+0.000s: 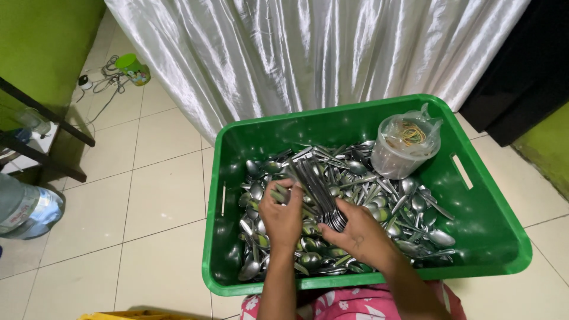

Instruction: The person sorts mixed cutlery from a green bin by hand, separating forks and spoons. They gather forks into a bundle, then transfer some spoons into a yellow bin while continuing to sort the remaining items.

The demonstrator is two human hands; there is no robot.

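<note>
A green plastic crate (486, 237) rests on my lap, filled with several metal spoons and forks (391, 204). My right hand (358, 236) grips a bundle of forks (317, 186) by the tines end, handles pointing away from me. My left hand (283, 216) is closed around a single spoon (278, 192) just left of the bundle. Both hands are over the middle of the cutlery pile.
A clear plastic tub (406, 148) lined with a bag and holding rubber bands stands in the crate's far right corner. A white satin curtain (308, 53) hangs beyond. On the tiled floor lie a large water bottle (26, 207), a green cup (133, 68) and cables.
</note>
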